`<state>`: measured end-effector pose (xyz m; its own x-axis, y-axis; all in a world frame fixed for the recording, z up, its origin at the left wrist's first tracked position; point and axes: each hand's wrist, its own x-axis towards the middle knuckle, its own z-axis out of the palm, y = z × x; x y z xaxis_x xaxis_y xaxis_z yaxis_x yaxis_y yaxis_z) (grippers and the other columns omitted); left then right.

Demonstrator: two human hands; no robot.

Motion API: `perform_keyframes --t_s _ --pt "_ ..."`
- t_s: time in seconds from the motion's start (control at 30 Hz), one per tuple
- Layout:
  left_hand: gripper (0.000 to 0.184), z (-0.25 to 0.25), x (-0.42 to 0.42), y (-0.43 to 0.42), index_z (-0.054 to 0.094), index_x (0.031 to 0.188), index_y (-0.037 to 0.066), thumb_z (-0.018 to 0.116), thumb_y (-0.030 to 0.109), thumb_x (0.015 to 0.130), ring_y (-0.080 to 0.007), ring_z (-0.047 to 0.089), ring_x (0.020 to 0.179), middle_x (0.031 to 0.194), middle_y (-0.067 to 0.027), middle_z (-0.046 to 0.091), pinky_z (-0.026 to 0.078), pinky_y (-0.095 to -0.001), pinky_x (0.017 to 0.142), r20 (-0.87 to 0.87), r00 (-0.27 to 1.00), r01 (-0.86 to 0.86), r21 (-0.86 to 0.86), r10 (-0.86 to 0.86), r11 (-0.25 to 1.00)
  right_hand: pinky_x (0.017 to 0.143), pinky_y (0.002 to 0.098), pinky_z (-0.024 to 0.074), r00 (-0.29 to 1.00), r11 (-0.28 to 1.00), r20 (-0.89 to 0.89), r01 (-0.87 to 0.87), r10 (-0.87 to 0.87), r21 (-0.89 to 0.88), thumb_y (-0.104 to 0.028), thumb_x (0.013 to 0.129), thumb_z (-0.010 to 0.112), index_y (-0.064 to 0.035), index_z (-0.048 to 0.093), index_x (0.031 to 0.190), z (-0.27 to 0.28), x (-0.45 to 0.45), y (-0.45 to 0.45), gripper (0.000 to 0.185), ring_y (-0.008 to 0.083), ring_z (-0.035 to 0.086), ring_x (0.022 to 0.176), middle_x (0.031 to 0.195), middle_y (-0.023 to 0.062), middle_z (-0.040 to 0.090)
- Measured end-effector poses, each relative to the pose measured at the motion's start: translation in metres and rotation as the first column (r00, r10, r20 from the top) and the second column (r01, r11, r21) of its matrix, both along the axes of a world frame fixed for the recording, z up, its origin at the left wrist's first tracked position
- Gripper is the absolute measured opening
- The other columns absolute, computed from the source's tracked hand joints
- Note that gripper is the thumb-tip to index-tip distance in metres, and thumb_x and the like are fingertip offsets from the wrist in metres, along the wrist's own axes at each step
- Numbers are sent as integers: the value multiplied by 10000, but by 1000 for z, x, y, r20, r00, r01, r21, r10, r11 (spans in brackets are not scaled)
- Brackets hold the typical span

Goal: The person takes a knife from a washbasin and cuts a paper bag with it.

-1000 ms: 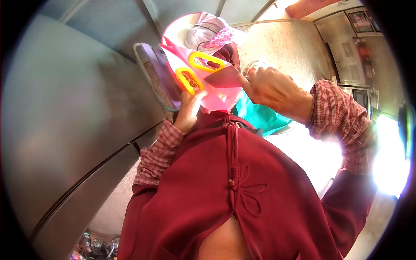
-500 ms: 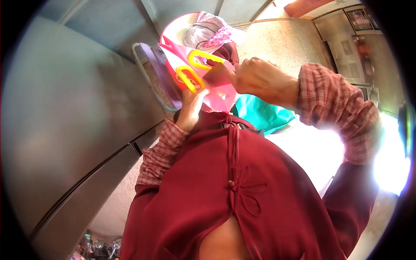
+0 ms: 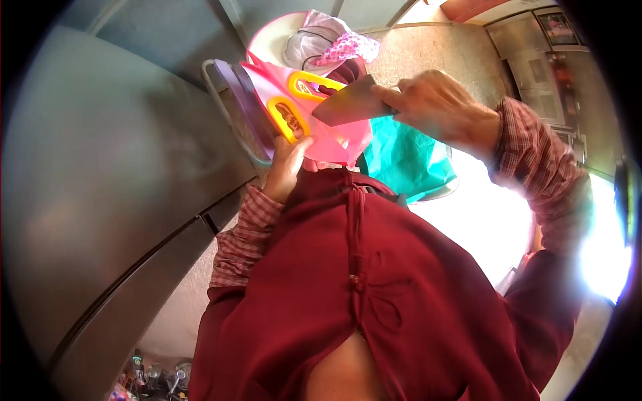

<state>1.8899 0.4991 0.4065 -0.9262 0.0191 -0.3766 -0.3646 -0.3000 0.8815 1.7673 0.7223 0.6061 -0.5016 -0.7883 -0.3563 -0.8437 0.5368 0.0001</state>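
Observation:
A pink bag [image 3: 331, 142] with yellow oval handles is held upright in front of me. My left hand [image 3: 287, 164] is closed on its near side, by the lower end of the left handle. In my right hand [image 3: 443, 107] is a flat, dark brownish-grey piece [image 3: 354, 103], pinched at its right end. Its kind is not clear; it could be a card or a booklet. Its left end reaches over the bag's top between the handles. What the bag holds is mostly hidden.
Behind the bag stands a white tub with a pink rim [image 3: 267, 39], with a grey cloth bundle [image 3: 311, 48] and pink patterned fabric [image 3: 348, 50]. A teal bag [image 3: 408, 164] is at the right. A purple panel [image 3: 244, 100] and a grey cabinet [image 3: 114, 174] are at the left.
My right hand has moved right and slightly up, drawing the flat dark piece with it, so more of the piece shows. My left hand stays on the pink bag.

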Motion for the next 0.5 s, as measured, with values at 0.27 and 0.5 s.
perform_keyframes --t_s 0.27,0.5 --pt "186 24 -3 -4 613 888 -20 576 162 899 -129 585 519 729 -78 640 449 -220 469 58 995 87 -14 -86 996 514 262 456 531 539 681 810 -503 -233 -171 848 684 -4 626 1215 13 50 58 408 102 553 553 673 95 626" --pt "226 30 -8 1 615 958 2 605 218 893 -109 588 594 830 -40 630 478 -221 527 133 990 56 -47 -49 997 494 195 446 -128 205 972 964 -196 169 -346 978 520 84 551 1191 -13 108 72 481 85 565 542 749 87 654"
